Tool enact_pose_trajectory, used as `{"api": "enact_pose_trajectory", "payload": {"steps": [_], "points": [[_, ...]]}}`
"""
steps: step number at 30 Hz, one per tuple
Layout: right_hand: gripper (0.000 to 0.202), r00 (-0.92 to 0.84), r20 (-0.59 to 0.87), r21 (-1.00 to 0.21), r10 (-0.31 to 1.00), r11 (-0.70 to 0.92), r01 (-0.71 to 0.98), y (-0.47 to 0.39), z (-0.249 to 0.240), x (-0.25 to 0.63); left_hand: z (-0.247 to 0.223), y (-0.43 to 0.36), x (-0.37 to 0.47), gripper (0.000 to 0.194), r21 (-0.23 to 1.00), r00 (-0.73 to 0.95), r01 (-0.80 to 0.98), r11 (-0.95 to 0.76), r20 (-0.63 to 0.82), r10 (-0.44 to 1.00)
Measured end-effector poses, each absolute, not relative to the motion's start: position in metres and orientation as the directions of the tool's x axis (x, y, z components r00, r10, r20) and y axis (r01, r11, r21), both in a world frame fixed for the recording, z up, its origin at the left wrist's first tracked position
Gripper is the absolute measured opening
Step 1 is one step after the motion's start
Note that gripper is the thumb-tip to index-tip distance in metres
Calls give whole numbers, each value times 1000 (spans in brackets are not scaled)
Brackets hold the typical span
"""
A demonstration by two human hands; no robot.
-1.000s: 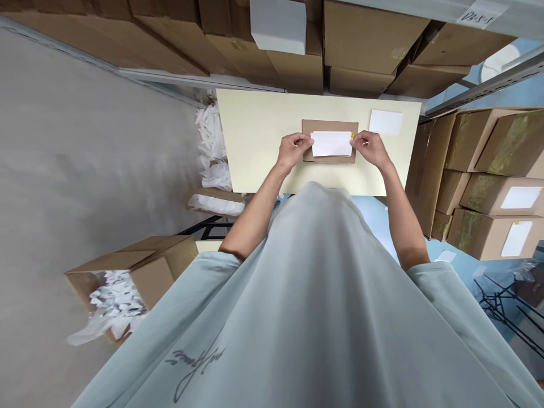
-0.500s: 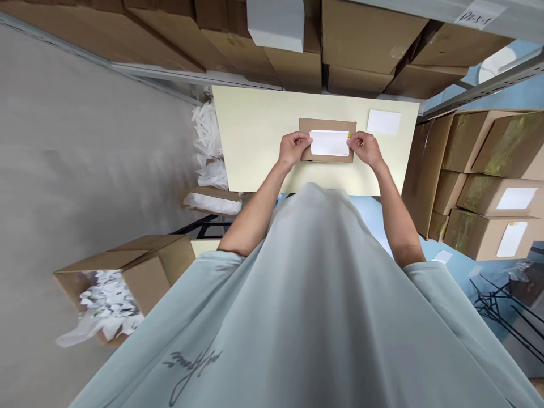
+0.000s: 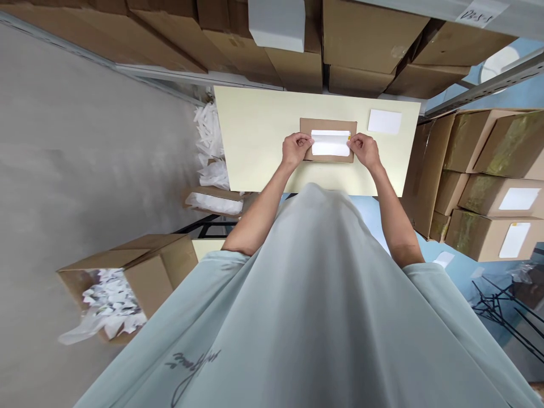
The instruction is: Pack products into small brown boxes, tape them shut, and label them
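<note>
A flat brown cardboard box [image 3: 327, 124] lies on the pale yellow tabletop [image 3: 255, 124]. Over its middle is a white label [image 3: 330, 148], creased or bent across its width, with a small yellow mark at its right end. My left hand [image 3: 296, 148] pinches the label's left edge between thumb and forefinger. At the opposite end my right hand [image 3: 365, 149] pinches the right edge beside the yellow mark. Whether the label's underside touches the box cannot be made out.
A white paper slip [image 3: 385, 121] lies at the tabletop's right. Cartons fill a shelf [image 3: 374, 39] behind, and stacked boxes [image 3: 488, 184] stand on the right. At lower left, an open carton [image 3: 157, 277] holds paper scraps [image 3: 113, 297]; crumpled white paper [image 3: 208, 130] lies left of the table.
The label's upper part now shows a shaded crease where it looked flat before. Both hands keep their pinch at its ends, with my left hand shifted very slightly right.
</note>
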State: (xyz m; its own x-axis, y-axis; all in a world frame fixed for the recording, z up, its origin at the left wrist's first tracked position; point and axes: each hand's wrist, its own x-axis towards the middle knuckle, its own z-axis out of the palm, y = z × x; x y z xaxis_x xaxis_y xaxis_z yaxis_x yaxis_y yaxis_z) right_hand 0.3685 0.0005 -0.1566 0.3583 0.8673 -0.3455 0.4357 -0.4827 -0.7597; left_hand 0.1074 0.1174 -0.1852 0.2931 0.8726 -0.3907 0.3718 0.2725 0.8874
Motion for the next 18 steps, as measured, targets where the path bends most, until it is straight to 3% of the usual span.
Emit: {"api": "enact_pose_trajectory", "payload": {"steps": [5, 9, 12, 18], "points": [[15, 400, -364, -710, 841, -529, 465, -2, -157, 361, -185, 113, 111, 9, 885, 274, 400, 237, -362, 891], [32, 393, -363, -666, 845, -531, 524, -3, -160, 354, -181, 108, 114, 30, 873, 291, 465, 148, -308, 906], [33, 445, -366, -626, 817, -570, 532, -1, -167, 346, -181, 105, 116, 38, 831, 307, 554, 49, -259, 916], [45, 619, -364, -616, 696, -678, 401, 1, -187, 326, -189, 105, 119, 25, 764, 227, 642, 66, -272, 935]]}}
